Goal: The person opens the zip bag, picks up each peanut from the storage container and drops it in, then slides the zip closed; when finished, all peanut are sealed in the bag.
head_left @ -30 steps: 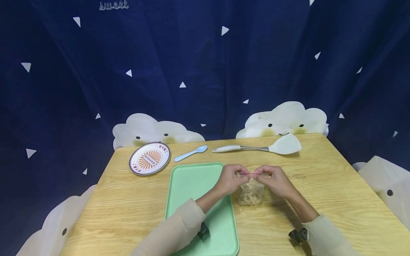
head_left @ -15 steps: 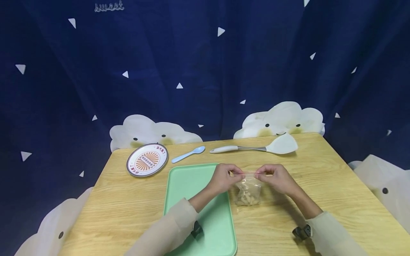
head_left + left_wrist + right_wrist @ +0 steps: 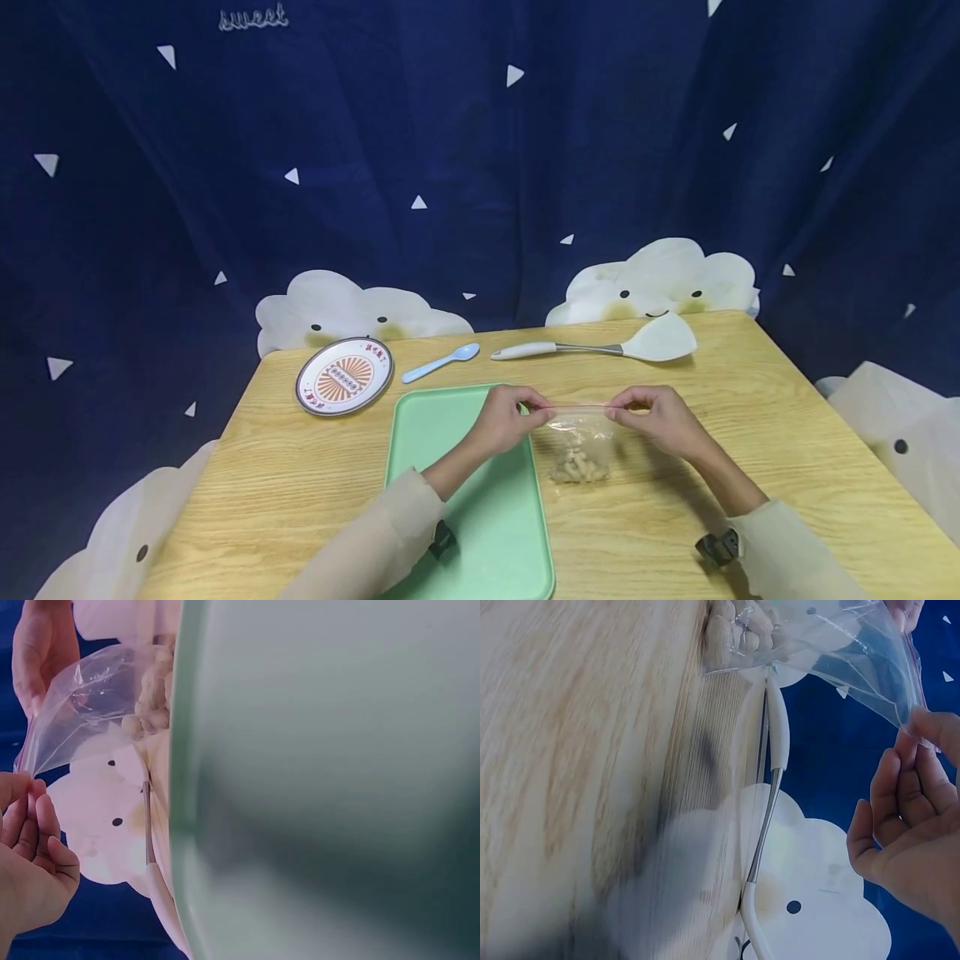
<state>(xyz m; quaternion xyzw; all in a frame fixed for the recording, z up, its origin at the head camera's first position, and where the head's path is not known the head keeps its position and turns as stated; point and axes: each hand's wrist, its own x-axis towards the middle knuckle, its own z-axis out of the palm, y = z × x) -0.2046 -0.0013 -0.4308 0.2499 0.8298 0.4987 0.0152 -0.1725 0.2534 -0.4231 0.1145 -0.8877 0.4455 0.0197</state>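
A clear zip-lock bag (image 3: 582, 429) with a pink seal stands upright just right of the tray, its mouth stretched straight between both hands. What look like unshelled peanuts (image 3: 739, 630) fill its lower part. My left hand (image 3: 508, 419) pinches one top corner between thumb and forefinger, over the tray's right edge. At the opposite corner my right hand (image 3: 658, 419) pinches the seal the same way. In the left wrist view, the other fingers (image 3: 46, 817) of the left hand curl loosely below the pinch.
A green tray (image 3: 480, 533) lies under my left forearm. Along the back of the wooden table (image 3: 787, 467) are a round patterned plate (image 3: 345, 375), a light-blue spoon (image 3: 441, 363) and a white spatula (image 3: 660, 339). A dark blue curtain (image 3: 480, 150) hangs behind.
Both hands have moved apart along the bag's seal, the left hand leftward and the right slightly rightward, so the mouth now stretches wide. The bag stays nearly in place.
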